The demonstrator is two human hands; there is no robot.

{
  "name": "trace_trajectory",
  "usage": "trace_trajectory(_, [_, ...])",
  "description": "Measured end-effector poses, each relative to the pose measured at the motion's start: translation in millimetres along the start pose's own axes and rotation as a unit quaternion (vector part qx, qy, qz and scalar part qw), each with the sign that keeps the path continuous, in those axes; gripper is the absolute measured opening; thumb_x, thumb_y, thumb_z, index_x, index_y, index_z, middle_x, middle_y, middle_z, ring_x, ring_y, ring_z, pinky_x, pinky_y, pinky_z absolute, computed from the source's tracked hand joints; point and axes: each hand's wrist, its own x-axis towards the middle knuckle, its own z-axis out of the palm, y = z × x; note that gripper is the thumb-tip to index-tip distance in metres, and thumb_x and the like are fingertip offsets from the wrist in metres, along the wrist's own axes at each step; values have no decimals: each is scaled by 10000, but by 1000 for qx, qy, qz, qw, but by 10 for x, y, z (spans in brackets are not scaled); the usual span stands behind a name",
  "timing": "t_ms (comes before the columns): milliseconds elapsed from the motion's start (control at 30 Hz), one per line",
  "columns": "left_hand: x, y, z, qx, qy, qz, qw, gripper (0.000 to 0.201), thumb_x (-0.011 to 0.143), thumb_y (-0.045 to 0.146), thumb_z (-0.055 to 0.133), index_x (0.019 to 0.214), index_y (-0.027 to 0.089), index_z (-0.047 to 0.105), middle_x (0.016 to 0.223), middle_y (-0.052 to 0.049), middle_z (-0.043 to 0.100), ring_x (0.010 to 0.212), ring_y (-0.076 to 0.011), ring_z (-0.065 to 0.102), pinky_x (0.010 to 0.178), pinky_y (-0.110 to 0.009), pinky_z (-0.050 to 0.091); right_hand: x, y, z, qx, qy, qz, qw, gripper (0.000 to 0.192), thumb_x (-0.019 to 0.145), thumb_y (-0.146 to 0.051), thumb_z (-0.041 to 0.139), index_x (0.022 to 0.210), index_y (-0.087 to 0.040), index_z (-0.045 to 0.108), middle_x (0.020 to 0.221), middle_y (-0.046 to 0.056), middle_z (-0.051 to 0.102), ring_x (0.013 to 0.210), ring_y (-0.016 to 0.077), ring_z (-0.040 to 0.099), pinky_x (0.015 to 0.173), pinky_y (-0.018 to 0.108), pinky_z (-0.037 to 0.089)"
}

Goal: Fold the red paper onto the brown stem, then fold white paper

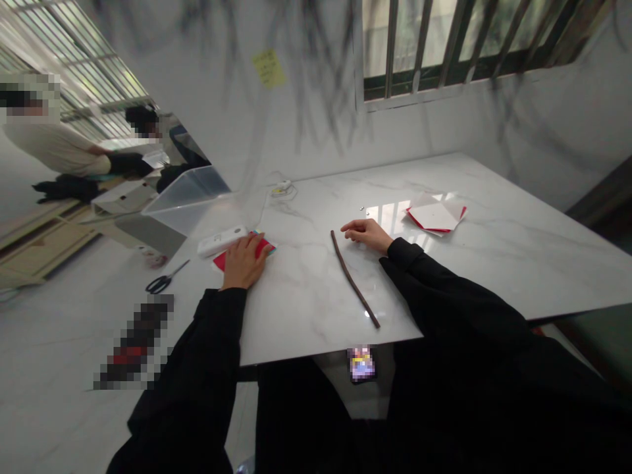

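My left hand (244, 260) lies flat with its fingers spread over a small stack of coloured paper (220, 262), red on top, at the left part of the table. Touching or close beside that stack is a long white case (212, 243). A thin, slightly bent brown stick (349, 278) rests in the middle, slanting toward the front edge. Just right of its far end, my right hand (366, 234) hovers or rests with fingers loosely bent and apart, holding nothing I can see. Beyond it sits a white paper piece with red edges (434, 216).
Black-handled scissors (160, 283) lie at the left. A clear plastic bin (190, 191) stands behind them. Tiny shiny bits (362, 209) lie near the wall, with a small white-and-yellow item (281, 189). A phone (361, 365) is below the table edge. Other people sit far left.
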Motion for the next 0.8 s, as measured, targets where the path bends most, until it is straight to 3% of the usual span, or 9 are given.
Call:
trace_trajectory(167, [38, 637, -176, -88, 87, 58, 991, 487, 1058, 462, 377, 1339, 175, 652, 1363, -109, 664, 1313, -270, 546, 1188, -395, 340, -16, -54, 22, -92, 54, -42, 993, 188, 870, -264, 674, 997, -189, 792, 829, 38, 764, 715, 151, 648, 734, 299, 542])
trace_trajectory(267, [102, 1118, -193, -141, 129, 36, 981, 371, 1035, 414, 440, 1142, 198, 721, 1064, -94, 712, 1070, -262, 619, 1016, -371, 424, -49, -136, -50, -193, 119, -97, 969, 158, 899, -282, 667, 970, -219, 793, 868, 33, 771, 754, 174, 650, 831, 332, 539])
trace_trajectory(333, [141, 1409, -156, -170, 148, 0, 974, 335, 1016, 399, 474, 900, 191, 709, 782, -61, 642, 830, -227, 605, 827, -336, 424, -84, -181, -179, -245, 159, -119, 949, 173, 927, -297, 642, 991, -230, 789, 909, 46, 771, 809, 206, 648, 891, 365, 529])
trace_trajectory(433, [167, 1709, -35, -224, 161, -35, 960, 365, 1003, 395, 496, 715, 204, 610, 595, 1, 500, 614, -163, 484, 674, -311, 325, -171, -181, -509, -322, 220, -122, 913, 223, 950, -301, 607, 1058, -216, 783, 996, 90, 762, 957, 273, 636, 1012, 438, 483])
trace_trajectory(533, [148, 1794, 101, -270, 155, -38, 949, 379, 978, 374, 522, 638, 207, 518, 531, 30, 427, 542, -129, 395, 642, -298, 283, -303, -94, -916, -405, 285, -70, 866, 338, 897, -293, 646, 1183, -158, 764, 1138, 155, 736, 1086, 333, 614, 1079, 500, 444])
trace_trajectory(633, [109, 1722, 171, -293, 154, -45, 943, 401, 964, 383, 528, 610, 211, 453, 495, 48, 369, 511, -116, 340, 627, -288, 282, -446, 15, -1235, -480, 312, 13, 820, 464, 843, -372, 701, 1230, -123, 765, 1236, 200, 714, 1174, 380, 608, 1051, 514, 469])
trace_trajectory(800, [71, 1606, 168, -291, 156, -75, 941, 409, 965, 387, 512, 604, 215, 426, 488, 49, 360, 514, -117, 328, 621, -288, 286, -575, 75, -1376, -488, 291, 135, 812, 406, 865, -512, 685, 1058, -190, 841, 1045, 146, 794, 972, 323, 710, 886, 406, 533])
